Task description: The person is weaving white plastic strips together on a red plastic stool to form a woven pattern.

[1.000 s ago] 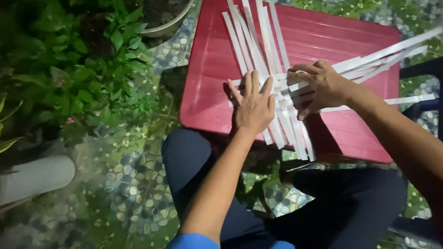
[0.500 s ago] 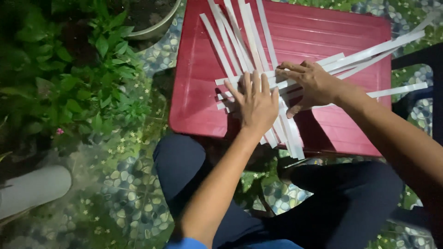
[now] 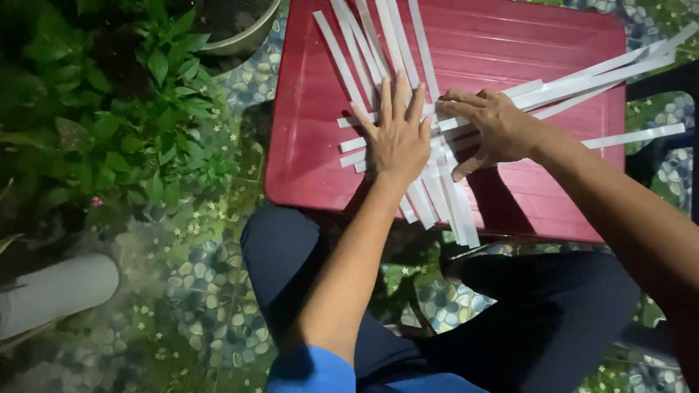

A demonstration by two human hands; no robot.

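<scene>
Now, strips: white flat strips (image 3: pixel 408 80) lie crossed on the red plastic worktop (image 3: pixel 553 44), one set running toward 12 o'clock, another toward 2 o'clock.
Left hand: the left hand (image 3: pixel 397 138) lies flat, fingers spread, pressing the crossing.
Right hand: the right hand (image 3: pixel 491 131), just at 3 o'clock of the left, has curled fingers pinching the sideways strips.
Surroundings: leafy plants (image 3: pixel 131 109) at 9 o'clock; pebble-pattern floor (image 3: pixel 211 306) below; dark trousers (image 3: pixel 553 320) at 6 o'clock.
</scene>
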